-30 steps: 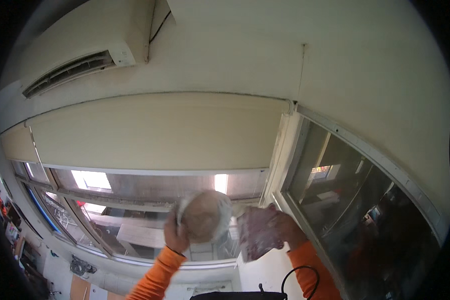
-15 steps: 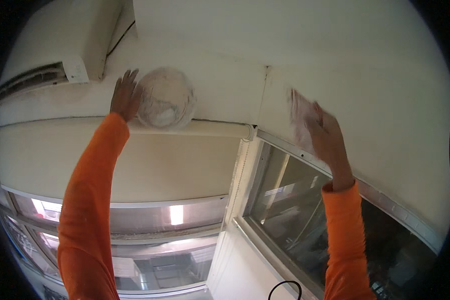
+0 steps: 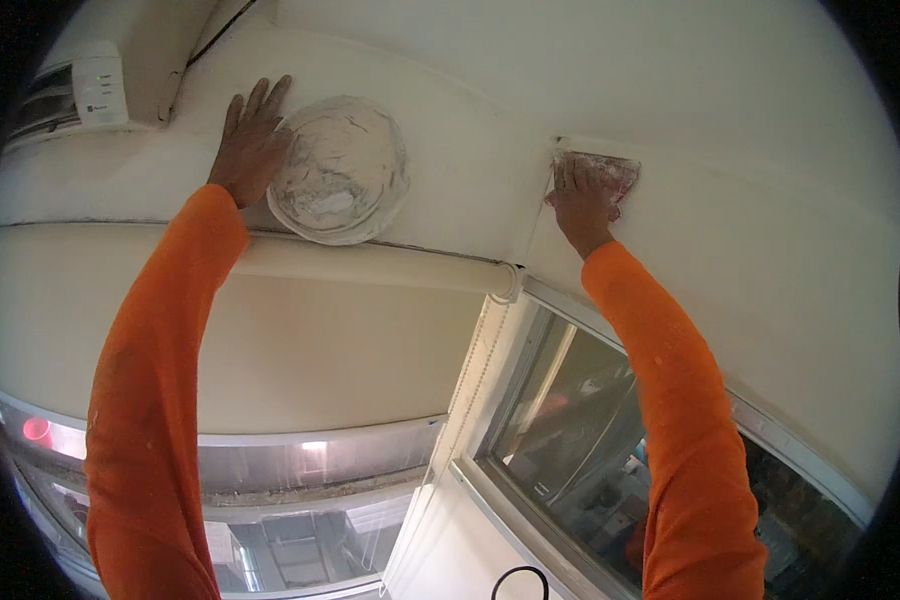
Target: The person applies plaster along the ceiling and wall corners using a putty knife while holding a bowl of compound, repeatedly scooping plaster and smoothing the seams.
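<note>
My left hand (image 3: 253, 145) is raised against the pale wall, its four fingers spread upward. Its thumb side meets the rim of a shallow round bowl (image 3: 345, 160), smeared inside with whitish paste; nothing else visibly supports the bowl. How the thumb grips the rim is partly hidden. Over on the right, my right hand (image 3: 582, 195) presses a flat reddish scraper (image 3: 615, 175), coated in white residue, to the wall just beside the corner line. Its fingers lie over the scraper's face.
A wall-mounted air conditioner (image 3: 100, 90) sits at the upper left, a dark cable above it. Under the bowl runs a roller blind (image 3: 340, 340) with a bead chain (image 3: 475, 360). A framed window (image 3: 560, 400) lies below the right forearm. A black cable loop (image 3: 520, 572) shows at the bottom.
My right hand has moved left and up with the scraper, from off the wall to flat on it near the corner. My left hand and the bowl have risen slightly.
</note>
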`<state>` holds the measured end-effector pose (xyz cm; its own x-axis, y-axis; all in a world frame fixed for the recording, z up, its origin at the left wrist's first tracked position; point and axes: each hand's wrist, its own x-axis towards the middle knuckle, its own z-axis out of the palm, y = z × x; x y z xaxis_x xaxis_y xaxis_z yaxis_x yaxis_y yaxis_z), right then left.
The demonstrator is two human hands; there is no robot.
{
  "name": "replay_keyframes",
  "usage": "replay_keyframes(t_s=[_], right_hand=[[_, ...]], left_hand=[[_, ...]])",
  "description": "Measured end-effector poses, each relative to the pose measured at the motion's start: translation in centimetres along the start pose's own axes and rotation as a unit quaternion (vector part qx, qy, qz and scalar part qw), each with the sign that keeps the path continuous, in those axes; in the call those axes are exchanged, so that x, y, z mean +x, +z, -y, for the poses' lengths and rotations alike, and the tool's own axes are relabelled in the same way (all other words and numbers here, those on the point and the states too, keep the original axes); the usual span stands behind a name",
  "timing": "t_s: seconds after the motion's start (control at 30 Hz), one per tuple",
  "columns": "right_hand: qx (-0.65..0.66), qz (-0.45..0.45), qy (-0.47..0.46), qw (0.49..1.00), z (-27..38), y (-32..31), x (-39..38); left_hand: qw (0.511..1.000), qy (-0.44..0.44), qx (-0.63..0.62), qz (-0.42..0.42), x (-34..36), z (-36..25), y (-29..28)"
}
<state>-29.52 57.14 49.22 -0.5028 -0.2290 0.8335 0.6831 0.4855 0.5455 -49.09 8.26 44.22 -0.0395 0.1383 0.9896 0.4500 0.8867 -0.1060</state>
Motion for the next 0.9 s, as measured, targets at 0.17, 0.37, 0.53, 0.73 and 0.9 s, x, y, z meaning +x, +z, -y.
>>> replay_keyframes(t_s=[0.17, 0.37, 0.53, 0.73, 0.9], right_hand=[[-0.086, -0.082, -0.004, 0.993, -0.5, 3.8, 4.1], [-0.032, -0.078, 0.045, 0.995, -3.7, 6.8, 4.8], [-0.053, 0.295, -0.048, 0.953, 2.4, -4.6, 7.3], [-0.109, 0.242, -0.087, 0.960, 4.0, -4.4, 2.6], [-0.174, 0.063, 0.057, 0.981, 0.4, 2.9, 6.1]], left_hand=[[0.999, 0.039, -0.004, -0.017, -0.2, -0.7, -1.1], [0.999, 0.033, 0.023, -0.032, 0.6, -2.5, -2.2], [0.988, -0.005, -0.150, -0.029, -1.0, -0.6, -3.1], [0.992, 0.011, -0.122, -0.043, -0.4, -1.3, -1.5], [0.988, 0.018, -0.140, -0.056, 0.5, -2.3, -2.3]])
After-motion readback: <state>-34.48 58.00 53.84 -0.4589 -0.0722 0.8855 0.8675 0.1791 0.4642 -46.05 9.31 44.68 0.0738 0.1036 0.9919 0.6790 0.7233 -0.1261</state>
